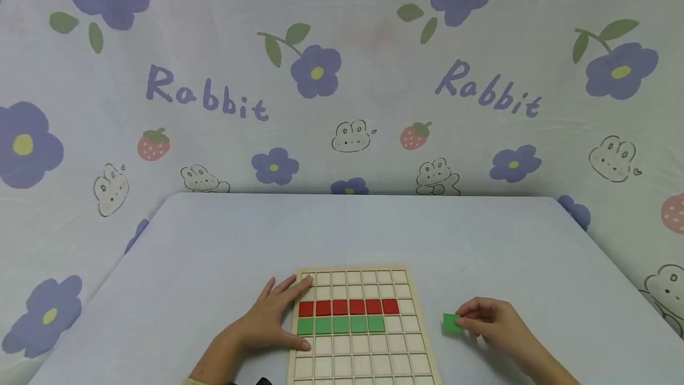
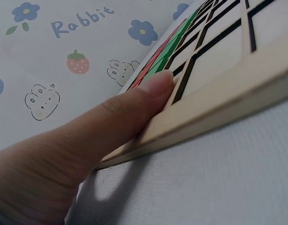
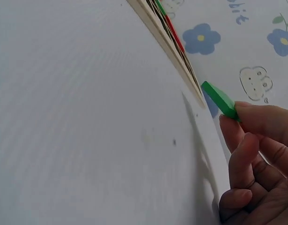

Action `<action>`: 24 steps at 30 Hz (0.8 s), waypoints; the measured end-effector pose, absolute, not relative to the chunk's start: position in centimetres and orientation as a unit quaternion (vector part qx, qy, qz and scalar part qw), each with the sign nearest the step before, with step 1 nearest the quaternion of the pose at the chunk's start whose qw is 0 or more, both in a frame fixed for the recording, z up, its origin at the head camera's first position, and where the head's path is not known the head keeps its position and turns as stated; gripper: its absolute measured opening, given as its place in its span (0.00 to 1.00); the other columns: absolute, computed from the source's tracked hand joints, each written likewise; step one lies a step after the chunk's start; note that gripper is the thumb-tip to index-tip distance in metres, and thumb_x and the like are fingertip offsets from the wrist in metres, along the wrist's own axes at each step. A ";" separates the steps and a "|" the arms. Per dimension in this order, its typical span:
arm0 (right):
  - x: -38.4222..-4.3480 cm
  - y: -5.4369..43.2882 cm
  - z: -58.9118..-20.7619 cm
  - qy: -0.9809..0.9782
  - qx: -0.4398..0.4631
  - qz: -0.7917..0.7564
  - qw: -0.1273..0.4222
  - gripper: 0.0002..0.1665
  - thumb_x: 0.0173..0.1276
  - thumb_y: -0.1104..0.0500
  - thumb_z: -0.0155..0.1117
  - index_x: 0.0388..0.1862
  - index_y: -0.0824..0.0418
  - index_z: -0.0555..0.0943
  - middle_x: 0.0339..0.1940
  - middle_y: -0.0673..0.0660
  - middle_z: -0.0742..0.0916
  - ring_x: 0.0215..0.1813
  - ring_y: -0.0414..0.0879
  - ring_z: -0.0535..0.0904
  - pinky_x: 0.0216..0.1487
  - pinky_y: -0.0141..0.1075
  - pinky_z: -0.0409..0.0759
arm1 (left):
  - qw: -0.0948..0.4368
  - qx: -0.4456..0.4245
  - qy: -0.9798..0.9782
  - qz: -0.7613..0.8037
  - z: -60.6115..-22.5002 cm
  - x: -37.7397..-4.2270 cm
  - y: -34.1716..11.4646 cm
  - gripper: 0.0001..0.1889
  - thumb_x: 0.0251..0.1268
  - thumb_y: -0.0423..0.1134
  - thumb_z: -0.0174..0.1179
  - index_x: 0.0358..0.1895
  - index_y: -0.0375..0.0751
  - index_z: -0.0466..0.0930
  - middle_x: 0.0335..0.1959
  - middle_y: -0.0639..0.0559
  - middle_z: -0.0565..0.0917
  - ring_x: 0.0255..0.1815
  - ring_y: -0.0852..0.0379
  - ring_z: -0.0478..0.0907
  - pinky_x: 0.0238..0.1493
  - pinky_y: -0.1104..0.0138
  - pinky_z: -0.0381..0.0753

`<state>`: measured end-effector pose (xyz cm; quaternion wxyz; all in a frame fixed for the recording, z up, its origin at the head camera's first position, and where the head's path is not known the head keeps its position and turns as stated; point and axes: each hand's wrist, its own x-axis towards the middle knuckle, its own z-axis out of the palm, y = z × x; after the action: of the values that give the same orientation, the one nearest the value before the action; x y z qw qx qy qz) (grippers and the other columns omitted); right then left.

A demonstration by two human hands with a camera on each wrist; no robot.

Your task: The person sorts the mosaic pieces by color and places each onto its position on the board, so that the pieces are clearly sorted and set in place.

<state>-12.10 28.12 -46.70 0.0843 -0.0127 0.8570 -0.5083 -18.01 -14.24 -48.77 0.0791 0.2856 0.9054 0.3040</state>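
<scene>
A wooden grid board [image 1: 360, 344] lies on the table, with a row of several red tiles [image 1: 339, 307] and, just below it, a row of several green tiles [image 1: 341, 325]. My left hand [image 1: 267, 321] spreads over the board's left edge; its thumb [image 2: 155, 84] presses on the frame and nearby cells in the left wrist view. To the right of the board, my right hand [image 1: 494, 319] pinches a square green tile [image 1: 451, 322] between thumb and fingertips. In the right wrist view that tile [image 3: 219, 99] is held by one end, apart from the board.
The white-covered table [image 1: 224, 242] stretches out around the board. Behind it hangs a cloth backdrop [image 1: 374, 88] printed with flowers, rabbits and strawberries. A small dark object [image 1: 263, 381] shows at the bottom edge near my left wrist.
</scene>
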 end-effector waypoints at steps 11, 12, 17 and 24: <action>-13.6 24.4 -46.2 0.843 -0.027 -0.528 0.099 0.20 0.58 0.53 0.68 0.40 0.68 0.80 0.30 0.50 0.85 0.27 0.39 0.75 0.25 0.30 0.74 | 0.077 0.292 0.903 0.305 -48.9 -18.1 -14.2 0.58 0.34 0.65 0.71 0.73 0.52 0.52 0.73 0.54 0.59 0.76 0.46 0.46 0.73 0.45 0.30; -13.7 24.1 -46.2 0.844 -0.027 -0.527 0.099 0.20 0.57 0.53 0.68 0.40 0.68 0.80 0.29 0.50 0.85 0.27 0.39 0.75 0.24 0.30 0.73 | 0.079 0.291 0.903 0.306 -48.8 -18.1 -14.2 0.58 0.34 0.65 0.71 0.73 0.53 0.51 0.73 0.54 0.59 0.76 0.46 0.46 0.73 0.46 0.29; -14.1 22.5 -46.0 0.842 -0.033 -0.529 0.102 0.18 0.56 0.54 0.69 0.38 0.67 0.80 0.27 0.50 0.84 0.26 0.40 0.74 0.24 0.30 0.73 | 0.077 0.292 0.902 0.309 -48.9 -18.2 -14.1 0.58 0.33 0.65 0.71 0.73 0.53 0.51 0.73 0.54 0.59 0.76 0.46 0.46 0.73 0.45 0.29; -14.2 20.9 -46.3 0.830 -0.071 -0.541 0.114 0.15 0.58 0.57 0.68 0.37 0.69 0.80 0.26 0.51 0.83 0.26 0.39 0.75 0.25 0.29 0.74 | 0.079 0.293 0.903 0.305 -49.0 -18.1 -14.2 0.58 0.34 0.65 0.71 0.73 0.52 0.51 0.73 0.54 0.58 0.76 0.46 0.46 0.73 0.45 0.29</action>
<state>-14.17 20.87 -46.26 0.1141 -0.0708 0.8302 -0.5410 -18.14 -14.22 -49.00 0.0794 0.2925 0.9029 0.3047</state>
